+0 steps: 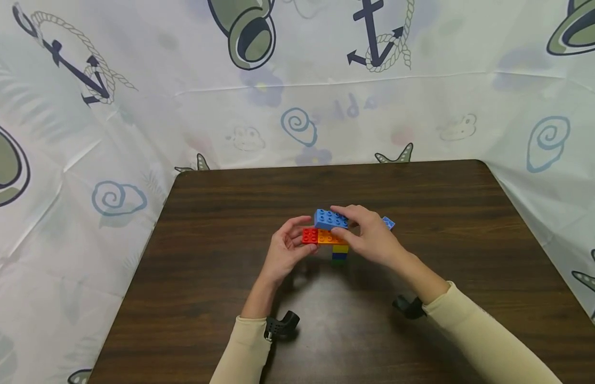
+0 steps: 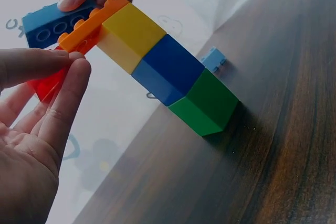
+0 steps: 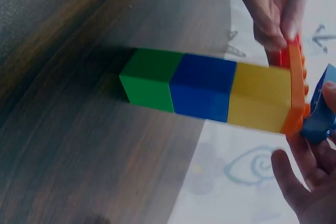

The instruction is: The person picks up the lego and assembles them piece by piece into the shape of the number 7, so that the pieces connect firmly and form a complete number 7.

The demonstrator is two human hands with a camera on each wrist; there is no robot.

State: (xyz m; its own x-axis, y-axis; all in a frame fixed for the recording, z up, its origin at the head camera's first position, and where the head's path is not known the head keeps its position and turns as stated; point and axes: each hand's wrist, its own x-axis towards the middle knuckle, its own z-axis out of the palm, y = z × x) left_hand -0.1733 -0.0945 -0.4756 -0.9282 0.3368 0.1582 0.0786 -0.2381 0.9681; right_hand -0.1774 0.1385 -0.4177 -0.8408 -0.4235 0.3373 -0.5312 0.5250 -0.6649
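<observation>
A tower of toy building bricks stands on the table: a green brick (image 2: 206, 102) at the bottom, a dark blue brick (image 2: 168, 69), then a yellow brick (image 2: 134, 35). Across its top lies a thin orange brick (image 1: 329, 237), with a red brick (image 1: 310, 236) at its left end. My left hand (image 1: 287, 249) pinches the red brick between thumb and fingers. In my right hand (image 1: 371, 234) is a blue eight-stud brick (image 1: 326, 219), held between thumb and fingers. It is tilted close over the orange brick's studs, its hollow underside showing in the left wrist view.
A small light blue brick (image 2: 213, 59) lies on the dark wooden table (image 1: 220, 256) behind the tower, partly hidden by my right hand in the head view. Behind the table's far edge hangs a patterned white cloth (image 1: 206, 117). Black wrist bands (image 1: 282, 324) sit at both sleeves.
</observation>
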